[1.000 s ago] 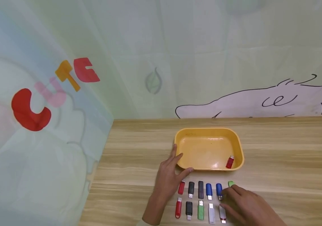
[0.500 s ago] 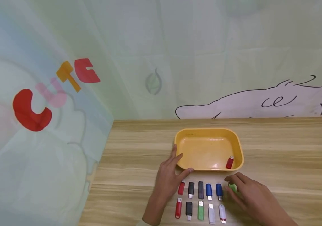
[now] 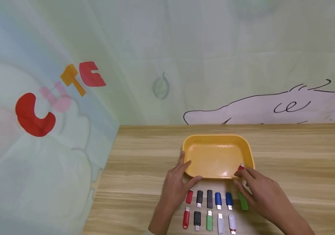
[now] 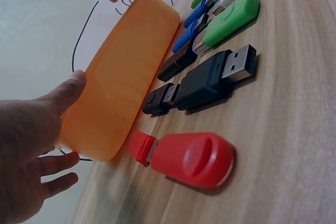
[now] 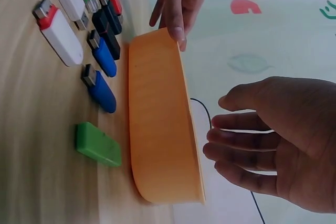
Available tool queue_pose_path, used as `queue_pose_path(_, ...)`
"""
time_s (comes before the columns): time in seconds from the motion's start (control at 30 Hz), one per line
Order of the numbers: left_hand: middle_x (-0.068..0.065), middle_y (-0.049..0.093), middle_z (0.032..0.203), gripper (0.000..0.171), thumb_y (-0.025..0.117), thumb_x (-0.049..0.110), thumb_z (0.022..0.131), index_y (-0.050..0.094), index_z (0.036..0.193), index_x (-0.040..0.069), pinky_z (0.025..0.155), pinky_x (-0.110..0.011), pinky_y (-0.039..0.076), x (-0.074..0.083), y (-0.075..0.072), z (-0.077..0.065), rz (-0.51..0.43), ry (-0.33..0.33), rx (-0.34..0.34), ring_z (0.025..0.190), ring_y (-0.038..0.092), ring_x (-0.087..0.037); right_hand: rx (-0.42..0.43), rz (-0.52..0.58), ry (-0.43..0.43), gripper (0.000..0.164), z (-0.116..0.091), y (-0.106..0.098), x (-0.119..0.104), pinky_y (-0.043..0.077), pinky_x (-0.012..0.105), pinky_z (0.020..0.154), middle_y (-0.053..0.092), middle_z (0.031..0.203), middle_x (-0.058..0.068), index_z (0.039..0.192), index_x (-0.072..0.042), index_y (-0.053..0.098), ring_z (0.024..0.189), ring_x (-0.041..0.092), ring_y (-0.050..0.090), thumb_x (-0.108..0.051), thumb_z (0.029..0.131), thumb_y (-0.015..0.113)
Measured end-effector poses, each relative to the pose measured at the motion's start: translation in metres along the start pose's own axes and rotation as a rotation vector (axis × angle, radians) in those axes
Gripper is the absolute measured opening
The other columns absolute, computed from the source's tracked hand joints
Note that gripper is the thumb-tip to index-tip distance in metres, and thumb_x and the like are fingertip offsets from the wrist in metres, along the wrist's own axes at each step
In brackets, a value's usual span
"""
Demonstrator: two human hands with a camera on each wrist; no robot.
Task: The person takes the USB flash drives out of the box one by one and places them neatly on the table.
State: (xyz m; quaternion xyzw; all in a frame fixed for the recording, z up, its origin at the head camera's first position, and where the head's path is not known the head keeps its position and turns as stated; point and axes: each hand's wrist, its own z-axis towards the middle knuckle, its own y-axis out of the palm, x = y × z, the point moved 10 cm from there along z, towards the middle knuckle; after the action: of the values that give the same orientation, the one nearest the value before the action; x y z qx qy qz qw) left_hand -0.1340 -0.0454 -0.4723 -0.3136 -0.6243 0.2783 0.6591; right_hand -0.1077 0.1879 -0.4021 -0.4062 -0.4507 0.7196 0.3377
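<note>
My left hand (image 3: pixel 174 182) rests at the front left corner of a yellow plastic tray (image 3: pixel 214 138), thumb on the front rim and fingers spread by the left side. Over the tray's front right rim is my right hand (image 3: pixel 261 189). Its fingertips partly cover a red USB stick (image 3: pixel 241 166) lying inside the tray. In the right wrist view that right hand (image 5: pixel 278 140) has its fingers extended, with nothing seen between them. Below it on the table lies a green USB stick (image 5: pixel 98 144), apart from the hand.
Two rows of USB sticks lie in front of the tray. They include blue (image 3: pixel 229 199), black (image 3: pixel 197 218), red (image 3: pixel 186 218), green (image 3: pixel 209 220), grey (image 3: pixel 220 224) and white (image 3: pixel 232 222) ones. A printed cloth wall (image 3: pixel 214 65) stands behind the wooden table (image 3: pixel 143 150).
My right hand has moved up from the right end of the rows to the tray's rim, uncovering more of the green USB stick. The left hand has stayed on the tray.
</note>
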Motion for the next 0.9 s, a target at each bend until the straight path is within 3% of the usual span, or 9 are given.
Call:
queue_pose_path(0.6,0.003,0.028,0.175,0.076,0.08,0.056,0.089,0.061,0.15,0.016,0.117,-0.05,0.049,0.002,-0.002,-0.001,0.032,-0.016,-0.001,0.149,0.051,-0.032,-0.057,0.003,0.08,0.024,0.023,0.002,0.017,0.048,0.025,0.051,0.072,0.101,0.007,0.111,-0.006,0.073,0.068,0.01,0.056,-0.02,0.094,0.081)
queue_pose_path(0.9,0.003,0.027,0.175,0.075,0.079,0.056,0.089,0.061,0.15,0.015,0.117,-0.049,0.05,0.003,-0.002,-0.001,0.048,-0.015,-0.003,0.149,0.052,-0.03,-0.062,0.01,0.11,0.027,0.03,0.005,0.021,0.053,0.032,0.053,0.072,0.101,0.011,0.111,-0.003,0.071,0.07,0.015,0.06,-0.016,0.091,0.083)
